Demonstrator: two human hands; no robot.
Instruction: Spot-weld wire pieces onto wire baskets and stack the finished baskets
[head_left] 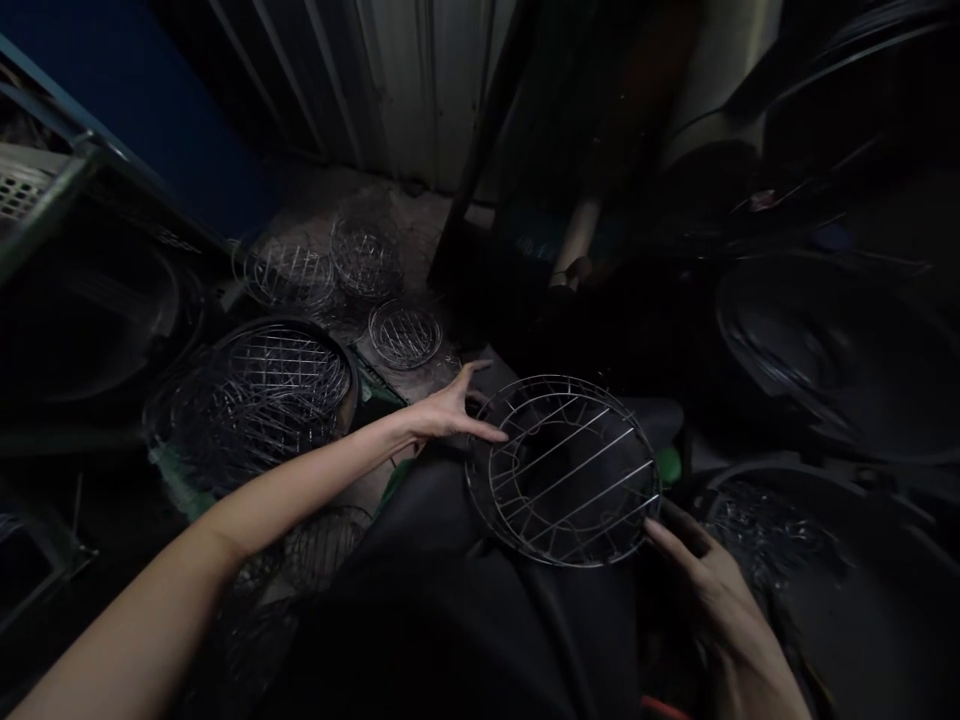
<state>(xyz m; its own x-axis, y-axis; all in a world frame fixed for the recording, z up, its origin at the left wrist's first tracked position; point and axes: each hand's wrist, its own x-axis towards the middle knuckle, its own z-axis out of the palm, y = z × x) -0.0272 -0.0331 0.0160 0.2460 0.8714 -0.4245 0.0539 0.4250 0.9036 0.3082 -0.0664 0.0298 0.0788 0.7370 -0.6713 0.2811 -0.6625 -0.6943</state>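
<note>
A round wire grill rack (574, 470) lies level over dark cloth at my lap, with straight parallel bars across the top and bent wire beneath. My right hand (712, 590) grips its near right rim, thumb on top; the other fingers are in shadow. At the rack's left edge is my left hand (450, 408), its fingers spread wide. The thumb of that hand reaches over the rim, and I cannot tell whether it presses on the wire.
To the left stands a round tub (349, 375) heaped with wire grids. Several wire racks (405, 333) lie on the floor beyond it. A dark basin (885, 600) with small metal pieces (772, 530) is at the right. A metal frame shelf (90, 150) borders the left.
</note>
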